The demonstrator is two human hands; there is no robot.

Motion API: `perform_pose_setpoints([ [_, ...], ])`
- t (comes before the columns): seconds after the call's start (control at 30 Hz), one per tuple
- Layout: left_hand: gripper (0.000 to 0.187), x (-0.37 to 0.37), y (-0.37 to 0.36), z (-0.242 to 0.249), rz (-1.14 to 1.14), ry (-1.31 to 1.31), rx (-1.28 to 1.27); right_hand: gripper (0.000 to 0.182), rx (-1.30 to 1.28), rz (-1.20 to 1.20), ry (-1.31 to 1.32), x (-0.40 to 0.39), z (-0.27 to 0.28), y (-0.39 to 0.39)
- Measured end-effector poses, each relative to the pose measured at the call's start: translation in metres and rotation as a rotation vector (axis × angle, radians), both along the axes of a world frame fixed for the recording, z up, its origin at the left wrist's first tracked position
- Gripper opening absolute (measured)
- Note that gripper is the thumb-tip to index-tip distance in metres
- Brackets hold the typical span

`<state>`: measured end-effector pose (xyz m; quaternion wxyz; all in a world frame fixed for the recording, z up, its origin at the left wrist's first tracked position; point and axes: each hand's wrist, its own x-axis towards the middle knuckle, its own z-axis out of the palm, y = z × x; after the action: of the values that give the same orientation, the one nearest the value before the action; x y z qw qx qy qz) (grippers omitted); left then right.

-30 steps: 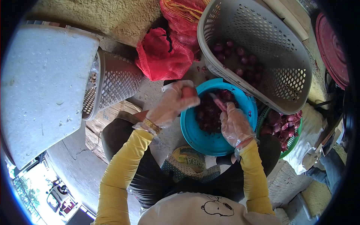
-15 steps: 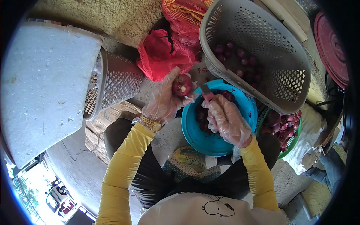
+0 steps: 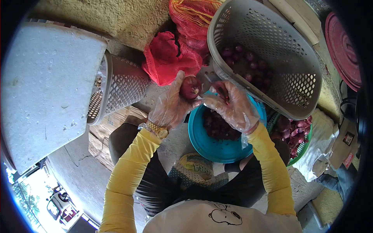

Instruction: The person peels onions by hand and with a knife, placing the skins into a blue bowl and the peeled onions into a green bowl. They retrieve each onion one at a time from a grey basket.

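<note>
My left hand (image 3: pixel 171 103), in a clear plastic glove, is closed round a red onion (image 3: pixel 190 87) whose pale cut end faces me. To its right, my gloved right hand (image 3: pixel 234 106) curls over a small knife (image 3: pixel 223 94). Only a reddish bit of the knife shows between the fingers; its blade is hard to make out. Beneath the right hand sits a blue basin (image 3: pixel 202 144) with dark red onion pieces or skins (image 3: pixel 222 128) inside. The fingertips of both hands are close together near the onion.
A large grey perforated basket (image 3: pixel 272 33) at upper right holds several red onions (image 3: pixel 252 64). A green basket (image 3: pixel 305 149) of onions and skins stands right of the basin. Red mesh sacks (image 3: pixel 171 58) lie ahead. At left are a white board (image 3: pixel 50 85) and another grey basket (image 3: pixel 126 79).
My right hand has moved up and turned, so the knife blade seen before is now mostly hidden. The onion has tilted slightly in my left hand.
</note>
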<state>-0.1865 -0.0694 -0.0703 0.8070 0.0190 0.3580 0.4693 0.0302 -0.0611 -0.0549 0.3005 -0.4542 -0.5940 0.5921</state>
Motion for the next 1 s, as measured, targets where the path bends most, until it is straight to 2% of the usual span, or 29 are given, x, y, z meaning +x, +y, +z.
perform_pose_setpoints([
  [0.03,0.048,0.000,0.000,0.004,-0.017,0.012,-0.004,0.060,0.013,0.062,-0.211,0.002,0.006,0.002],
  [0.07,0.051,0.000,0.000,0.006,-0.033,0.025,-0.007,0.060,0.013,0.063,-0.211,0.002,0.011,0.005],
  [0.13,0.054,0.002,0.001,0.006,-0.055,0.104,-0.049,0.061,0.161,0.158,-0.447,0.001,0.018,0.009],
  [0.2,0.057,0.002,0.002,0.008,-0.078,0.182,-0.092,0.061,0.239,0.108,-0.429,0.001,0.007,0.007],
  [0.27,0.062,0.002,0.003,0.013,-0.269,0.370,-0.096,0.061,0.313,0.056,-0.415,0.003,-0.001,0.005],
  [0.37,0.069,0.005,-0.003,0.011,-0.309,0.436,-0.024,0.061,0.361,0.084,-0.505,0.006,-0.007,0.005],
  [0.47,0.076,0.009,-0.005,0.004,-0.310,0.301,-0.024,0.061,0.421,0.142,-0.537,0.005,-0.011,0.004],
  [0.53,0.078,0.009,-0.004,0.007,-0.328,0.259,-0.017,0.065,0.266,0.110,-0.440,0.004,-0.011,0.003],
  [0.57,0.080,0.009,-0.003,0.009,-0.345,0.217,-0.009,0.065,0.267,0.109,-0.440,0.004,-0.010,0.003],
  [0.67,0.078,0.008,-0.002,0.013,-0.347,0.243,-0.020,0.066,0.292,0.098,-0.521,0.005,-0.003,0.004],
  [0.73,0.077,0.008,-0.002,0.010,-0.352,0.271,-0.006,0.061,0.406,0.083,-0.580,0.005,-0.001,0.005],
  [0.83,0.074,0.008,-0.001,0.004,-0.359,0.310,-0.020,0.063,0.322,0.104,-0.552,0.004,-0.003,0.005],
  [1.0,0.069,0.011,-0.002,0.009,-0.363,0.327,0.011,0.068,0.375,0.099,-0.556,0.004,-0.007,0.004],
])
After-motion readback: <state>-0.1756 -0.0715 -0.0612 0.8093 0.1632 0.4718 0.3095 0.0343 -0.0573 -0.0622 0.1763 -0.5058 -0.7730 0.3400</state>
